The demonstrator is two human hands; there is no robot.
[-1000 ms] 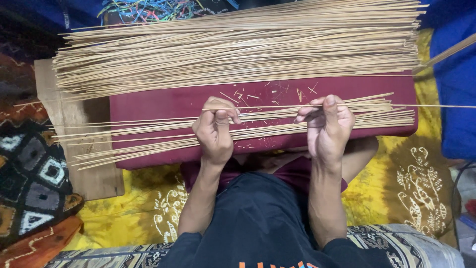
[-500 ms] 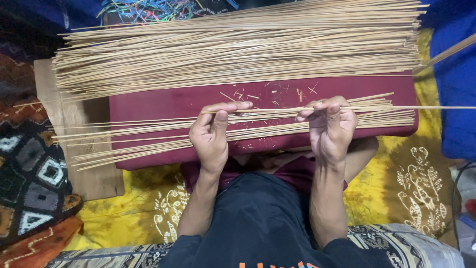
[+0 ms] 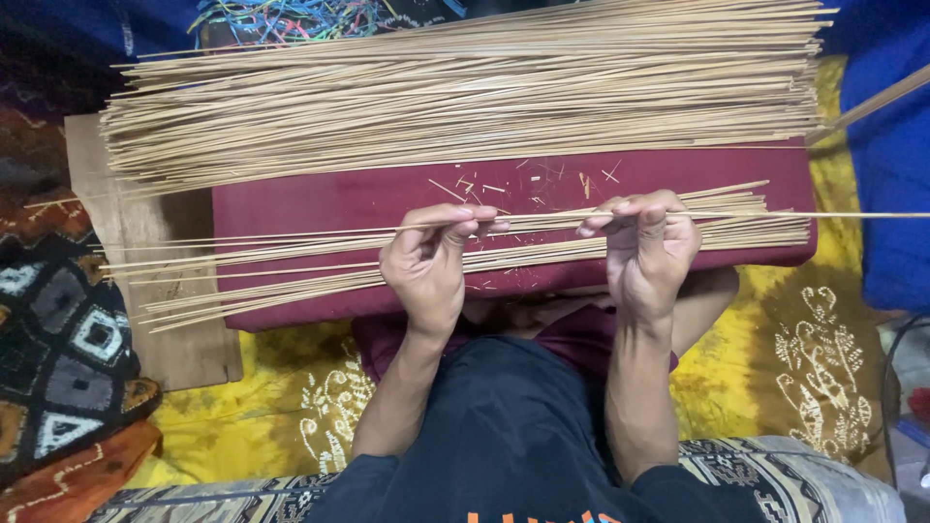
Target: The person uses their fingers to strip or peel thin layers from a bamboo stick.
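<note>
My left hand and my right hand both pinch one thin bamboo stick that runs level across the view, its right end reaching past the maroon board. Under my hands lies a loose spread of thin sticks on the board's near side. A big pile of the same pale sticks fills the board's far side. Small splinters are scattered on the maroon surface between the two lots.
A wooden plank lies under the board at the left. Yellow patterned cloth covers the floor around my legs. A dark patterned mat is at the left, blue fabric at the right, coloured cords at the top.
My left hand slid a little to the right along the stick and lifted slightly. The held stick now sits higher above the loose spread. My right hand barely moved.
</note>
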